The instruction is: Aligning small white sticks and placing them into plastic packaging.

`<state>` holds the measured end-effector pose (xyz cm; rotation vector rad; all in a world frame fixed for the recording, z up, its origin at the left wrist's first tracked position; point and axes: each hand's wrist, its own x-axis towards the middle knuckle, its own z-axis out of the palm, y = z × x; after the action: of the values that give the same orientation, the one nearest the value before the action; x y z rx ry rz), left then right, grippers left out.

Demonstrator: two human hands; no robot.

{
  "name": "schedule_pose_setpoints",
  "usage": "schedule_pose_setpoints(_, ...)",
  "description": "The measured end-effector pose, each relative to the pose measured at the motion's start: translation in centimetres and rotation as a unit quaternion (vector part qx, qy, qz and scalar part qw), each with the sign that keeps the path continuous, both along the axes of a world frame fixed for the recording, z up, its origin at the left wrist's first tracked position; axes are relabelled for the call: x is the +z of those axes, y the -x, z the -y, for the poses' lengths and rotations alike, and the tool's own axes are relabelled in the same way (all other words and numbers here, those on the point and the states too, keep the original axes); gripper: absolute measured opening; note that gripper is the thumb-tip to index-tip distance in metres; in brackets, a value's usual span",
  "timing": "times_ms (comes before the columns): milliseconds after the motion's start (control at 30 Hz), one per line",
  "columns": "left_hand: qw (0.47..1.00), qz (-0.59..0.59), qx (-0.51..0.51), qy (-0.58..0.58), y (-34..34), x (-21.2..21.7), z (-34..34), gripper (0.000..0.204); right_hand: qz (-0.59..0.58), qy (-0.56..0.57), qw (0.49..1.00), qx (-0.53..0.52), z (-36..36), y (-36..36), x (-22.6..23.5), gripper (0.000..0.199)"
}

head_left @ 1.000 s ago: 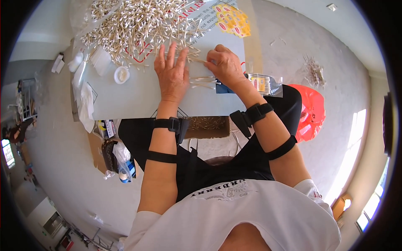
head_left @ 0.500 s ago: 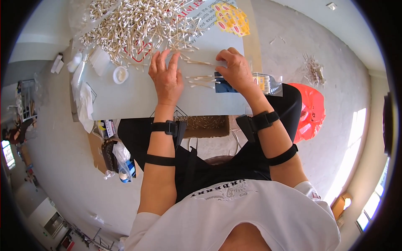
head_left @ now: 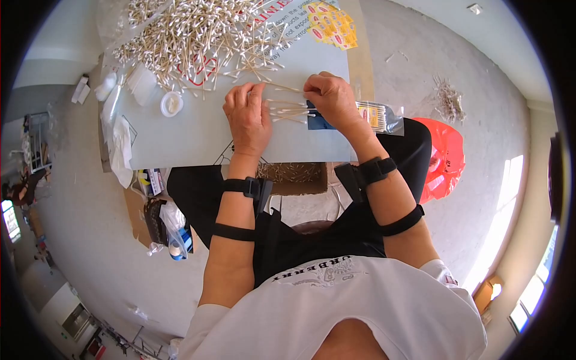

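Note:
My left hand (head_left: 247, 120) rests low over the metal-grey tabletop, fingers bent and the thumb apart from the index finger. Its index fingertip meets the left end of a cotton swab (head_left: 283, 87). At that swab's right end, my right hand (head_left: 330, 99) has thumb and fingers pinched together. Between the hands, just below, lies a short row of cotton swabs (head_left: 291, 111), their right ends over a dark blue card or packet end (head_left: 319, 120) partly under my right hand. A clear packet of swabs (head_left: 378, 117) extends to the right beyond my wrist.
A big heap of cotton swabs (head_left: 186, 42) covers the table's far left. Yellow labels (head_left: 330, 25) lie at the far right. A small white tub (head_left: 172, 105) stands left. Below the table edge is a cardboard box (head_left: 294, 177); a red bag (head_left: 444, 159) is on the floor.
My left hand has moved right and nearer, its fingers drawing closer together. My right hand has shifted slightly left. The single swab now spans between both hands' fingertips.

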<state>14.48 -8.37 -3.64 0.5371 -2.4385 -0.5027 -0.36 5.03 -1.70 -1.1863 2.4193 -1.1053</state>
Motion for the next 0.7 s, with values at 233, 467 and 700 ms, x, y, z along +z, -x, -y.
schedule_pose_setpoints(233,0.999,-0.048,0.019,-0.014,-0.2,-0.7,0.6,0.041,-0.013,0.009,1.0,-0.025,2.0,-0.5,-0.5,0.008)
schedule_pose_setpoints(467,0.995,0.0,0.104,-0.007,0.3,-0.6,0.1,0.048,-0.056,0.042,0.997,0.014,5.2,-1.2,-0.4,0.012)
schedule_pose_setpoints(700,0.996,0.015,0.082,0.034,2.3,0.7,2.2,0.046,-0.138,0.023,0.99,-0.003,8.4,-1.4,-1.0,0.009)
